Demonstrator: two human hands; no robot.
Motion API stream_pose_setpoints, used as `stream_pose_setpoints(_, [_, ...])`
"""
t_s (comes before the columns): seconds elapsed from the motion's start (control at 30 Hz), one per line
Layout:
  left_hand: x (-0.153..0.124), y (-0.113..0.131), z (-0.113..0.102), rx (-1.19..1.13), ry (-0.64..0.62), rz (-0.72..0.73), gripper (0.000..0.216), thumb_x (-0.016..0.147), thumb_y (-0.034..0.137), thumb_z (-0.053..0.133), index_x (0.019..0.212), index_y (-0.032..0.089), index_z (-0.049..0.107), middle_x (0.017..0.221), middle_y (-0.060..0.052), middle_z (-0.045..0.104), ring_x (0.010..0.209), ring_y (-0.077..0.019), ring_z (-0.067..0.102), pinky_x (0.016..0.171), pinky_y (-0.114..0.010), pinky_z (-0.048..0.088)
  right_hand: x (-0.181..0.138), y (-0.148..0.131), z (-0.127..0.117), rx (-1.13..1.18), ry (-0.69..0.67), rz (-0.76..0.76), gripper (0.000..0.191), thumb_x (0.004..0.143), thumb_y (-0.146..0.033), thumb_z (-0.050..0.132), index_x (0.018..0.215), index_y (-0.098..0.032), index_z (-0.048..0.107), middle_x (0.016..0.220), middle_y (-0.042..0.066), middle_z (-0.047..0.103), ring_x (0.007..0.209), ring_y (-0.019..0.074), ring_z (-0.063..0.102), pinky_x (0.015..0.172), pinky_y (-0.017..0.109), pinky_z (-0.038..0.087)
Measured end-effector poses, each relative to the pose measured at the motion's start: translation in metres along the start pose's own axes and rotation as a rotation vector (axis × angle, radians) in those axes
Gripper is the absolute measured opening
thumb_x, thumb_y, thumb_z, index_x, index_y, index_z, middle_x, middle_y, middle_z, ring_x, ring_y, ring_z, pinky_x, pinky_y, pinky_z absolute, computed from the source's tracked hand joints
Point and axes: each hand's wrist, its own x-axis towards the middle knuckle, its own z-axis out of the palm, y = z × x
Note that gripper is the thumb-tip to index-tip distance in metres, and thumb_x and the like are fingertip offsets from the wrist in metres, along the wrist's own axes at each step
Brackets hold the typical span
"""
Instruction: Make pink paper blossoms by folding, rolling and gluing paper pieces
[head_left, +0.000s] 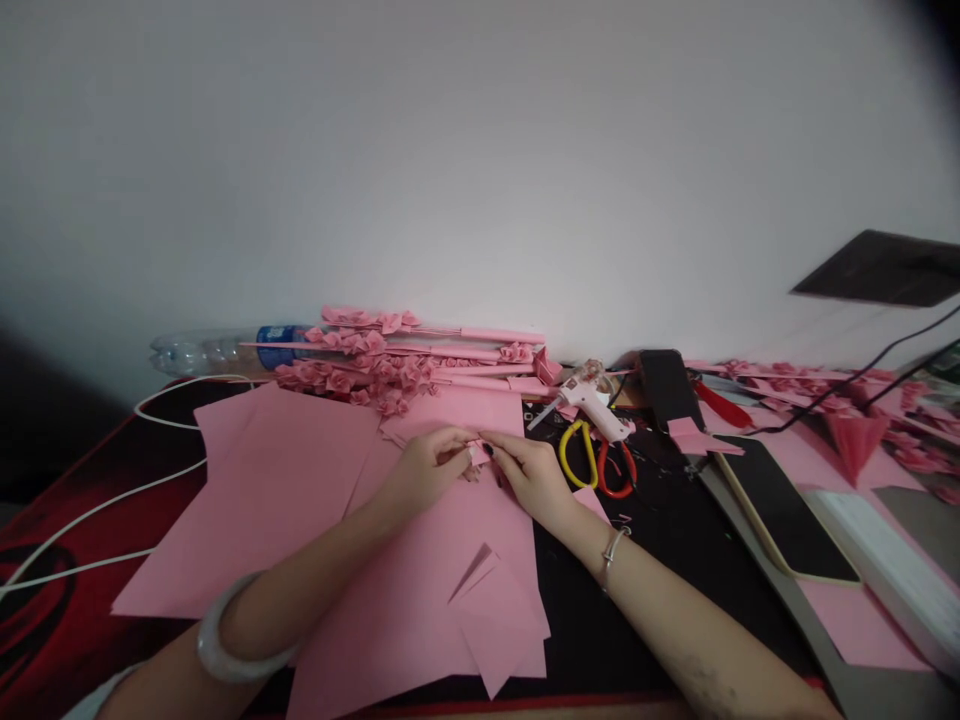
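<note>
My left hand [426,466] and my right hand [529,470] meet over large pink paper sheets [300,500] on the table. Between their fingertips both hands pinch a small folded pink paper piece [475,452]. The fingers of each hand are closed on it. A white bangle sits on my left wrist and a thin silver bracelet on my right wrist. Loose pink paper cut-offs [495,610] lie near the front edge.
Finished pink paper flower stems [405,360] and a plastic bottle [217,350] lie by the wall. A white glue gun [592,398], yellow and red scissors [596,460], a phone [787,510] and more pink flowers [855,410] lie right. White cables [112,500] run left.
</note>
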Motion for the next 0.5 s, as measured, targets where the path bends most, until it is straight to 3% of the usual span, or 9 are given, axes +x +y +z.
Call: stream_pose_setpoints(0.5, [-0.0002, -0.0015, 0.0001, -0.015, -0.013, 0.002, 0.015, 0.081, 0.028, 0.062, 0.086, 0.014, 0.066, 0.073, -0.002, 0.068, 0.068, -0.0158, 0.066, 0.07, -0.028, 0.056, -0.0001, -0.0017, 0.0001, -0.053, 0.016, -0.037, 0.032, 0.092, -0.017, 0.047, 0.113, -0.016, 0.072, 0.093, 0.009, 0.077, 0.069, 0.0169, 0.07, 0.069, 0.027, 0.056])
